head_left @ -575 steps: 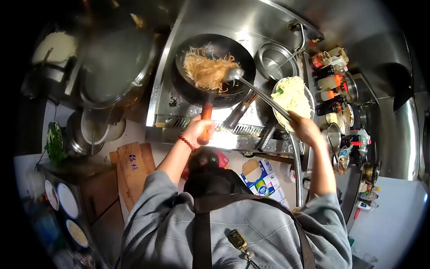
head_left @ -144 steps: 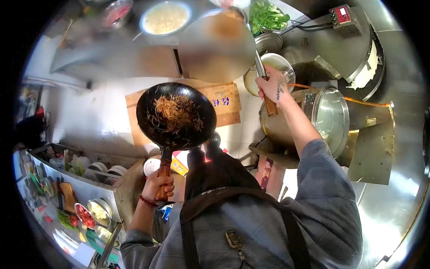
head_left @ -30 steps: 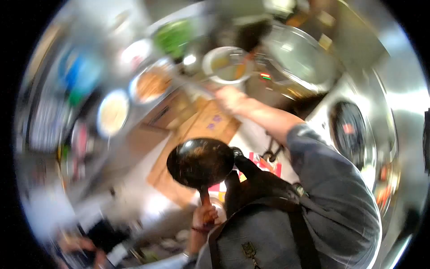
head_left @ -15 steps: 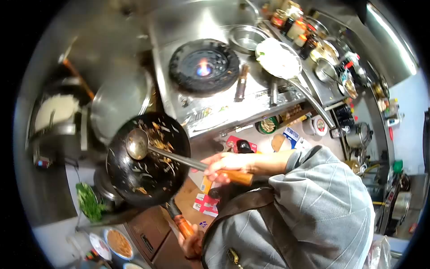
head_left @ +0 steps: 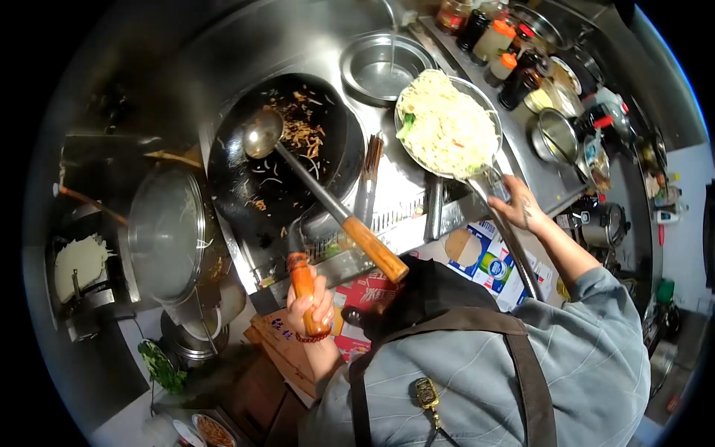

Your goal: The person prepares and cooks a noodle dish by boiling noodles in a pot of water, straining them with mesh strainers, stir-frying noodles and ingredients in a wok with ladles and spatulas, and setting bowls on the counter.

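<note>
My left hand (head_left: 311, 304) is closed around the orange wooden handle of the black wok (head_left: 238, 175). Over the burner, the wok holds browned shreds and a few pale strips. A ladle (head_left: 262, 134) lies with its bowl in the wok, its wooden handle sticking out over the stove's front edge, with no hand on it. At the right, my right hand (head_left: 515, 205) grips the long metal handle of a strainer (head_left: 480, 170). Heaped in that strainer is pale, shredded or noodle-like food (head_left: 448, 127) with green and orange bits.
Behind the strainer sits a metal bowl (head_left: 383, 71) under a thin stream of water. Sauce bottles (head_left: 493, 41) line the right-hand shelf. Left of the wok is a large round pot (head_left: 165, 231). A dark brush-like tool (head_left: 370, 171) lies between wok and strainer.
The wok has moved from the left of the stove onto the burner. My right hand has let go of the ladle and taken hold of the strainer's handle. My left hand stays on the wok.
</note>
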Action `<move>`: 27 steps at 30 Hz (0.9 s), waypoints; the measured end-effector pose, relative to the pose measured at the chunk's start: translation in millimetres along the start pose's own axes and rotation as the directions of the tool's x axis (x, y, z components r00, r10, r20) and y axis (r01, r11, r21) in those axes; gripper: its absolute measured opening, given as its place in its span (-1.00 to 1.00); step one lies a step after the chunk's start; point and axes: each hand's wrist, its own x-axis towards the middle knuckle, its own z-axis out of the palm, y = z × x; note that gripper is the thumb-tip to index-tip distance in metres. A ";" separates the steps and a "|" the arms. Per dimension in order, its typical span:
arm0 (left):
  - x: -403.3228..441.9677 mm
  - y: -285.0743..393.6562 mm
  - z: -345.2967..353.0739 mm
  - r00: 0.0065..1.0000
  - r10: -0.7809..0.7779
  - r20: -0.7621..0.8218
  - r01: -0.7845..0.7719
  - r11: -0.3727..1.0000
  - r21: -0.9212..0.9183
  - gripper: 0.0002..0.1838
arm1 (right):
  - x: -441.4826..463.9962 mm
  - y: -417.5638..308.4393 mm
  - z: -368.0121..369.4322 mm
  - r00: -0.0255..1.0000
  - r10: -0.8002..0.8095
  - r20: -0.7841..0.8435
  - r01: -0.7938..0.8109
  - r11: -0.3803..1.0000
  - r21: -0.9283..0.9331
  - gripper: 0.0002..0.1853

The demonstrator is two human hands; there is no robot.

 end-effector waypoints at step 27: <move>168.4 -220.3 -81.4 0.976 0.107 -0.191 0.217 -0.388 0.895 -0.39 | -86.8 -23.4 -71.4 0.807 -0.110 0.580 -0.528 -0.574 0.626 -0.78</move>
